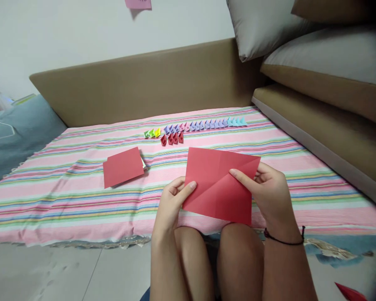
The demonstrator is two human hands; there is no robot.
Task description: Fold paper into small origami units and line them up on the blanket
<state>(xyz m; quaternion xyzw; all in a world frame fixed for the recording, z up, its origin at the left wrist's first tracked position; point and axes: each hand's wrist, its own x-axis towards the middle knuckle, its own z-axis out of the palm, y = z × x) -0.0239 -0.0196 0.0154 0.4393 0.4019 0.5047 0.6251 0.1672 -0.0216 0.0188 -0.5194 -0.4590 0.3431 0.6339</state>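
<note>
I hold a creased square of red paper [221,184] above my knees, in front of the striped bed cover [81,196]. My left hand [172,200] pinches its left edge with the thumb on top. My right hand [266,190] grips the right side, thumb pressed on the sheet near a diagonal crease. Both hands are closed on the paper. A black cord circles my right wrist.
A stack of red paper squares [123,166] lies on the cover to the left. Further back runs a row of several small folded paper pieces [196,126] in green, yellow, purple, pink and blue, with red ones [172,138] in front. Cushions [326,62] are piled at the right.
</note>
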